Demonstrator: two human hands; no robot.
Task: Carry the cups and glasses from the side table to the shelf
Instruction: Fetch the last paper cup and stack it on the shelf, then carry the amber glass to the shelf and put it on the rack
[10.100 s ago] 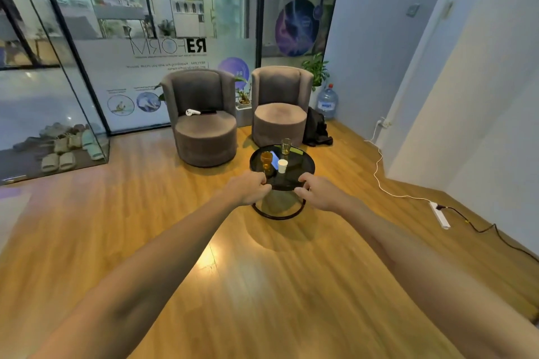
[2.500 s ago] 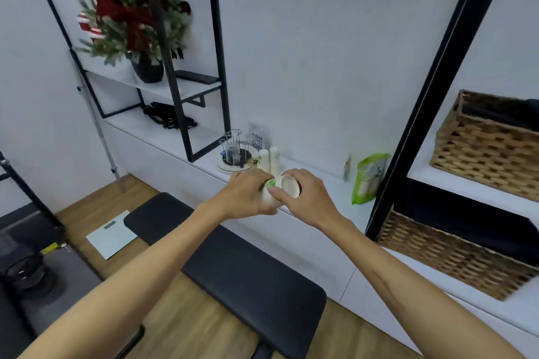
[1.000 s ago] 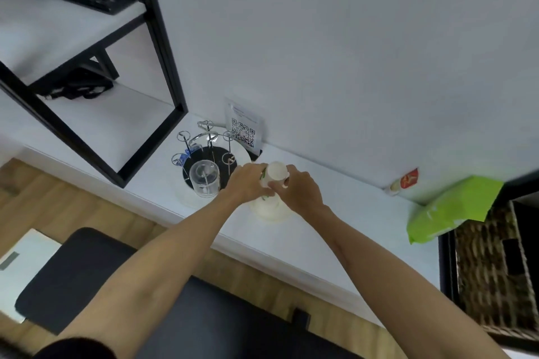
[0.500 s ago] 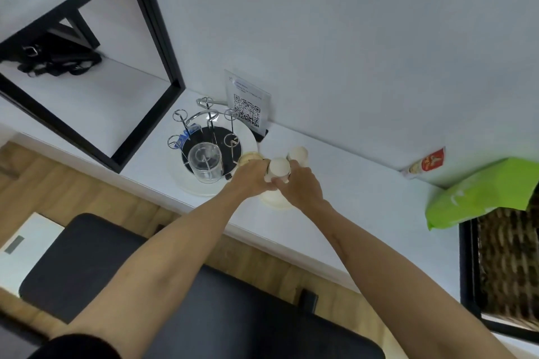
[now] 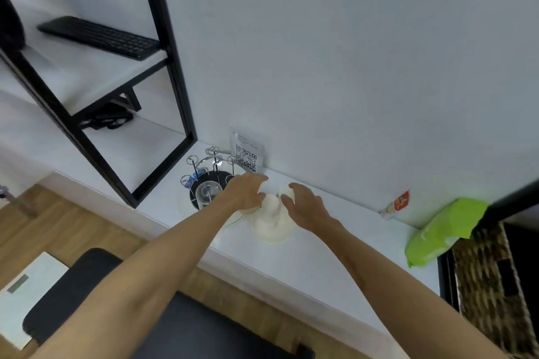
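On the white shelf [image 5: 335,248] stand stacks of white paper cups [image 5: 271,221], wide at the base. My left hand [image 5: 245,194] lies over one stack's top with its fingers curved. A sliver of something amber shows under its palm, and I cannot tell whether it grips anything. My right hand [image 5: 306,207] is just right of the stacks, fingers apart, fingertips touching the top cup [image 5: 284,191]. A clear glass [image 5: 208,194] stands on the wire drying rack [image 5: 204,162] to the left.
A QR-code sign [image 5: 246,154] leans on the wall behind the rack. A red sachet [image 5: 398,204], a green bag [image 5: 443,233] and a wicker basket [image 5: 490,285] are at right. A black frame post [image 5: 166,46] stands left; a black bench [image 5: 189,329] is below.
The paper cup I carried from the side table now sits on a stack on the shelf. My right hand has opened and drawn slightly right. My head has tilted up.
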